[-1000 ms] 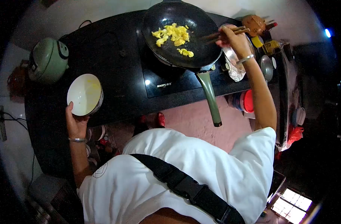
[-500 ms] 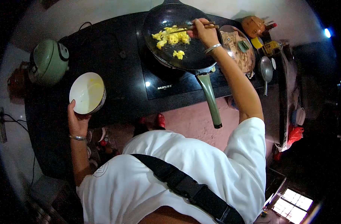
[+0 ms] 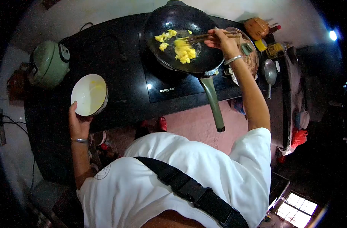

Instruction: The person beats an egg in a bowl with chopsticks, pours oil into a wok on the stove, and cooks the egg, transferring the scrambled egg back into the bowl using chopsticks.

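A black worktop (image 3: 128, 85) curves before a person in a white shirt (image 3: 173, 152) with a black strap (image 3: 185, 188) across it. At its left end is a green rice cooker (image 3: 48, 64). To the right lie a round lid (image 3: 253, 59) with a green knob (image 3: 246, 48), a metal ladle (image 3: 270, 72) and a yellow bottle (image 3: 275, 49). The person's right hand (image 3: 223, 41) and forearm hide part of the lid and the pan's right rim.

The dark, deep pan (image 3: 162, 22) sits on the hob (image 3: 177, 90), its green handle (image 3: 212, 104) jutting past the worktop's front edge. Inside, the egg (image 3: 185, 55) is bright yellow, in soft, ragged lumps: a bigger clump near the middle, smaller bits to the left. The right hand's grip is closed around wooden chopsticks (image 3: 200, 37) reaching to the egg; their tips are blurred, so their spacing is unclear. The left hand (image 3: 80, 125) grips a bowl (image 3: 86, 97), thumb at the rim; its white inside is tilted into view, smeared yellow.
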Tool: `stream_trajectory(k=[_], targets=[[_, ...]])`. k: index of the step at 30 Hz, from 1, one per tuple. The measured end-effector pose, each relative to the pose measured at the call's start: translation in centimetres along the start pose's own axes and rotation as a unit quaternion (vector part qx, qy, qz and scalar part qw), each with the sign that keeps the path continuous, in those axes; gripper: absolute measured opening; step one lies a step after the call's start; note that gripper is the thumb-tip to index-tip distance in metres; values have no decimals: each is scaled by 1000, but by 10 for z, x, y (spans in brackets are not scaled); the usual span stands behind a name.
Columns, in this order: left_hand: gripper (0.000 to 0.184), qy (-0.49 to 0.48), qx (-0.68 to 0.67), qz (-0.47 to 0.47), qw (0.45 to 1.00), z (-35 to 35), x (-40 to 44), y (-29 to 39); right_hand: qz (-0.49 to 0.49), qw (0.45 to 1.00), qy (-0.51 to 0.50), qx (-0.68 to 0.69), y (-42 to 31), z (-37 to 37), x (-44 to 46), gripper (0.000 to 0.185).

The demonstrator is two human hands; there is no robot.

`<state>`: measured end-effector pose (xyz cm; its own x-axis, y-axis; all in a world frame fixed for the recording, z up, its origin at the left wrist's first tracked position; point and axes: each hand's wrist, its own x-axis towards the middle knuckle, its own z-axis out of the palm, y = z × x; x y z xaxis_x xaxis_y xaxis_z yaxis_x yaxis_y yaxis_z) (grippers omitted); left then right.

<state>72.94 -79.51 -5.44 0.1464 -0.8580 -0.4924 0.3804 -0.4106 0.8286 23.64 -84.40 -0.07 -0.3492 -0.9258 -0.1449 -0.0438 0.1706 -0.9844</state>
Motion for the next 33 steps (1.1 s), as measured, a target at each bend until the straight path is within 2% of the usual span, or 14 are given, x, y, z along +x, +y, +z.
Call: stream_trajectory(k=[4,6,7,10,11,12,18,20,22,23,26,30,32,33], targets=[[50,-33,-9,-5,999,0,1,1,-52,992,-94,62,-8,38,-2,31],[50,-27,-14,-8,1000,0,0,1,-36,990,-134,6,-7,52,-4,28],[50,-23,-17,-9,1000,0,0,2,-63,988,-141,-19,11,49,8,27],[50,-15,5,-5,1000,-2,0,2,-67,986,-72,-131,5,37,14,27],[51,-17,3,-2,1000,-2,0,2,-108,986,-47,-120,6,33,19,27],[52,-19,1,0,1000,-1,0,1,-132,974,-9,-181,5,29,23,27],[55,5,27,12,1000,3,-1,0,-104,994,-1,12,20,44,47,26],[55,5,30,15,999,4,-2,2,-75,997,-1,9,23,41,43,25],[56,1,24,14,1000,4,-2,1,-91,981,1,-174,19,18,40,25],[56,4,23,14,1000,2,0,0,-54,987,-7,-153,-1,16,17,24],[54,5,13,13,1000,0,3,-3,-34,992,16,-119,-35,1,-36,27],[51,-14,2,3,1000,4,-2,3,12,994,51,-93,-15,9,-55,27],[50,-23,0,-3,1000,5,-3,4,-53,998,30,-25,6,18,-43,27],[49,-27,-1,-3,1000,5,-3,4,-101,992,50,-47,9,25,-36,30]])
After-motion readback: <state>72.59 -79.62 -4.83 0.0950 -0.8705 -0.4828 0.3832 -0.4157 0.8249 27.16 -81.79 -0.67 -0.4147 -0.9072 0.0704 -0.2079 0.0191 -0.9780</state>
